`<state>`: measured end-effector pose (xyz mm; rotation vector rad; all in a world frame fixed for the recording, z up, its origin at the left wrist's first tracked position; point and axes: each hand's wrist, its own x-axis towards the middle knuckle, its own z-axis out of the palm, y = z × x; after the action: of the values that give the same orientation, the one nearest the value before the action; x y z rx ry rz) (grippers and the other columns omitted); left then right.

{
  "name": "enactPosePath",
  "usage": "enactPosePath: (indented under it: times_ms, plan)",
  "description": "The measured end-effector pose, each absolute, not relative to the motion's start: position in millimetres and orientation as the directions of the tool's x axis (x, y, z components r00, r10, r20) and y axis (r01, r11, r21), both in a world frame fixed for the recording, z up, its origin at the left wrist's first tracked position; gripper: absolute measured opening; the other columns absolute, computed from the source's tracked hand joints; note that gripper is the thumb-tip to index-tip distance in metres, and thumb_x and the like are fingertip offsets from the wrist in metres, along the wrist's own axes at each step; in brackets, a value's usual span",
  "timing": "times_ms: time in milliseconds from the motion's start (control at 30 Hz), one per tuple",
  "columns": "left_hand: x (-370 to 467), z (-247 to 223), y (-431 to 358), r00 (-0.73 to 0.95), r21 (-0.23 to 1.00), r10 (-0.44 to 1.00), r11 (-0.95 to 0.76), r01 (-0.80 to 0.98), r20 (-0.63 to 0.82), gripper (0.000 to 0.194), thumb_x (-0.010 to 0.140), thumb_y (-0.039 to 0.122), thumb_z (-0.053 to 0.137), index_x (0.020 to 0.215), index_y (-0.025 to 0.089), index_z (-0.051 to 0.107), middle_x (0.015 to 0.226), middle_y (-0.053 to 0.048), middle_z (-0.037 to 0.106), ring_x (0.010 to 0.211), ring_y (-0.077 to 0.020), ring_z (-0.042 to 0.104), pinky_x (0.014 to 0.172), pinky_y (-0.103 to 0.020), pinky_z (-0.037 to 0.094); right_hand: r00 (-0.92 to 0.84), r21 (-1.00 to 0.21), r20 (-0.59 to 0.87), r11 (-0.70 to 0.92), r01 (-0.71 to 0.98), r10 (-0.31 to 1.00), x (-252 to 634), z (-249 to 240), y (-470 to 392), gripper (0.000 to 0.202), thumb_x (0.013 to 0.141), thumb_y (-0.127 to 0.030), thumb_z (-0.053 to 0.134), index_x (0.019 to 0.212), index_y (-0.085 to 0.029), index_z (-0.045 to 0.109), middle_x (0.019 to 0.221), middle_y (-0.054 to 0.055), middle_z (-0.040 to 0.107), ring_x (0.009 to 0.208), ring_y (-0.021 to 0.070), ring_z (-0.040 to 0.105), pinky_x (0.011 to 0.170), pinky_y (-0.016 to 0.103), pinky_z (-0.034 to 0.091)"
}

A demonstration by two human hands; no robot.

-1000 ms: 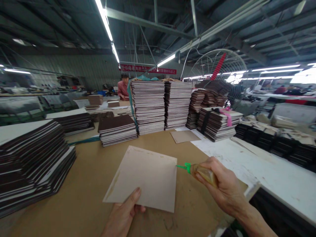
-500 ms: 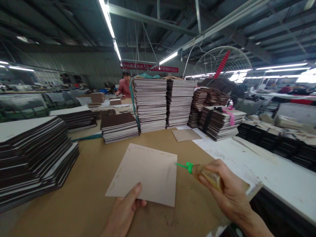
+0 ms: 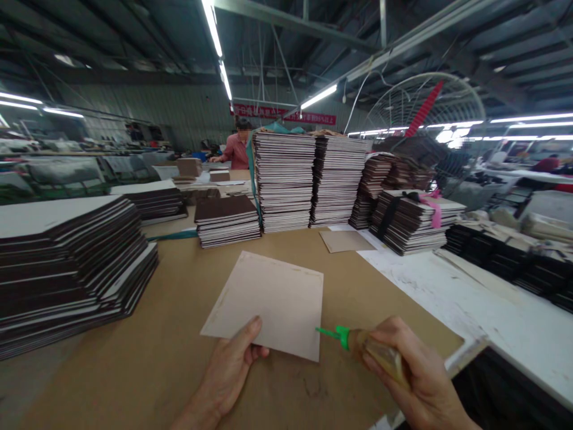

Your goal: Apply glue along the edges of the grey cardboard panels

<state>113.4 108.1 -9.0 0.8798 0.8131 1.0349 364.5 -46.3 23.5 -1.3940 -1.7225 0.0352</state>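
My left hand [image 3: 233, 364] grips the near edge of a beige square board [image 3: 273, 304], thumb on top and fingers beneath. Faint streaks of glue run along the board's left and far edges. In my right hand [image 3: 416, 364] is a glue bottle [image 3: 380, 355] with amber contents, held tilted sideways. Its thin green nozzle [image 3: 329, 332] points left, and the tip is at the board's right edge, toward the near corner.
Tall stacks of brown-and-white boards [image 3: 286, 182] stand at the back, with a large stack [image 3: 67, 269] at left. A single board [image 3: 347, 240] lies beyond my right hand on the brown table covering [image 3: 170, 334]. A fan [image 3: 425, 110] and a person [image 3: 237, 149] are farther off.
The nozzle has moved along the board's right edge, from near the far corner toward the near corner. My left hand still holds the board. The view has shifted slightly.
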Motion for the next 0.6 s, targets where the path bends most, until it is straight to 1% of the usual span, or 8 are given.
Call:
enactPosePath:
  times_ms: [100,233,300,400,500,600]
  plan:
    - [113.2,-9.7,108.1,0.301,0.900,0.943,0.250,-0.356,-0.143,0.024,0.075,0.031,0.076,0.094,0.019,0.067,0.087,0.000,0.068,0.069,-0.0139,0.059,0.049,-0.023,0.054,-0.013,-0.490,0.599,0.380,0.785,0.800,363.7,24.4,-50.0,0.016,0.091,-0.021,0.055,0.106,-0.023,0.054,0.088,0.003,0.056,0.075,0.0163,0.058,0.059,0.025,0.047]
    - [113.2,-10.6,109.5,0.323,0.903,0.935,0.262,-0.340,-0.149,0.022,0.076,0.032,0.075,0.091,0.018,0.068,0.087,-0.001,0.068,0.070,-0.0139,0.059,0.050,-0.023,0.055,0.033,-0.427,0.627,0.308,0.850,0.778,367.6,26.6,-46.8,0.018,0.091,-0.022,0.055,0.109,-0.023,0.053,0.091,0.005,0.057,0.077,0.0179,0.059,0.063,0.028,0.049]
    - [113.3,-11.0,110.4,0.314,0.903,0.937,0.260,-0.342,-0.151,0.022,0.075,0.032,0.076,0.091,0.018,0.068,0.087,0.000,0.067,0.070,-0.0138,0.059,0.050,-0.023,0.055,0.000,-0.426,0.602,0.321,0.846,0.798,367.6,27.1,-46.6,0.019,0.091,-0.021,0.054,0.110,-0.022,0.052,0.093,0.006,0.057,0.079,0.0183,0.059,0.064,0.029,0.049]
    - [113.7,-10.7,110.7,0.300,0.900,0.943,0.254,-0.356,-0.148,0.025,0.074,0.031,0.077,0.094,0.020,0.067,0.087,0.000,0.067,0.070,-0.0138,0.059,0.049,-0.023,0.054,-0.082,-0.437,0.582,0.397,0.807,0.809,365.5,25.5,-50.1,0.022,0.090,-0.016,0.053,0.111,-0.021,0.052,0.092,0.005,0.057,0.078,0.0170,0.059,0.061,0.026,0.049]
    - [114.2,-9.0,109.8,0.302,0.896,0.940,0.268,-0.356,-0.161,0.026,0.073,0.031,0.077,0.094,0.019,0.067,0.088,0.000,0.067,0.070,-0.0139,0.059,0.048,-0.022,0.054,-0.069,-0.425,0.608,0.397,0.814,0.791,365.8,24.1,-52.9,0.027,0.088,-0.013,0.054,0.114,-0.020,0.050,0.095,0.006,0.056,0.081,0.0172,0.059,0.063,0.026,0.049]
    - [114.4,-7.0,109.2,0.306,0.899,0.937,0.273,-0.343,-0.167,0.026,0.073,0.032,0.077,0.093,0.018,0.067,0.087,-0.001,0.067,0.070,-0.0143,0.060,0.048,-0.022,0.054,-0.045,-0.403,0.618,0.366,0.839,0.785,367.4,26.9,-51.7,0.026,0.090,-0.015,0.051,0.115,-0.020,0.050,0.097,0.007,0.055,0.084,0.0181,0.058,0.067,0.028,0.049]
